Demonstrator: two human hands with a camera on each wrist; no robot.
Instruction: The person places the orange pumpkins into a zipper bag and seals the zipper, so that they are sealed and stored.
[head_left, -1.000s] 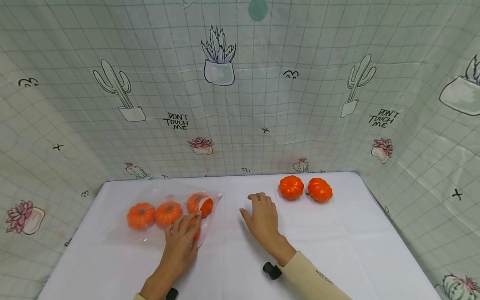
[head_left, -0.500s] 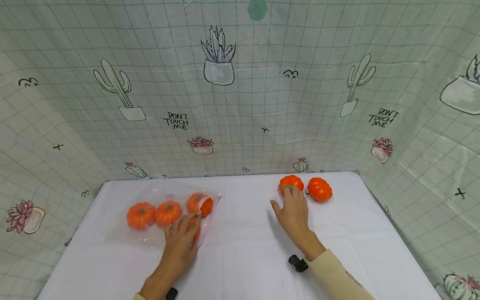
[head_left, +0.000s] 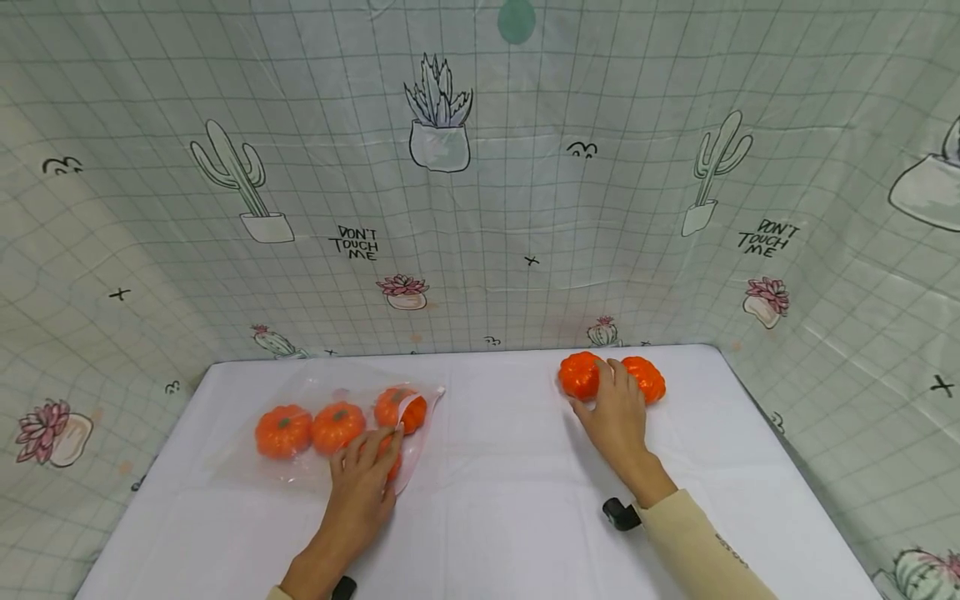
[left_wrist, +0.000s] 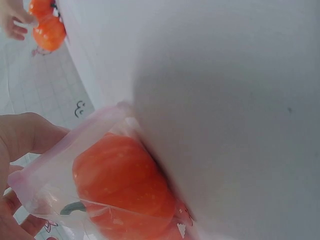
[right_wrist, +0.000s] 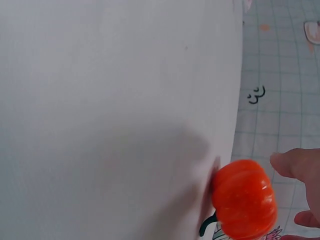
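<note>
My left hand (head_left: 358, 493) holds the pink-edged mouth of a clear plastic bag (head_left: 247, 467), its thumb and fingers at the rim in the left wrist view. Several orange toy pumpkins lie in the bag; the nearest pumpkin (left_wrist: 120, 180) has a green stem and is partly hidden by the left hand in the head view. At the back right, my right hand (head_left: 617, 421) reaches over two loose pumpkins, the left one (head_left: 577, 375) and the right one (head_left: 649, 383), overlapping both. In the right wrist view, its thumb is apart from a pumpkin (right_wrist: 245, 200).
The white-covered table (head_left: 487, 533) ends at the back against a grid-patterned curtain (head_left: 480, 208) with cactus drawings, which also hangs along both sides. Black wrist devices (head_left: 621, 514) sit under the forearms.
My right hand has moved right and away from me, from the middle of the table to the two loose pumpkins. The left hand and the bag have stayed in place.
</note>
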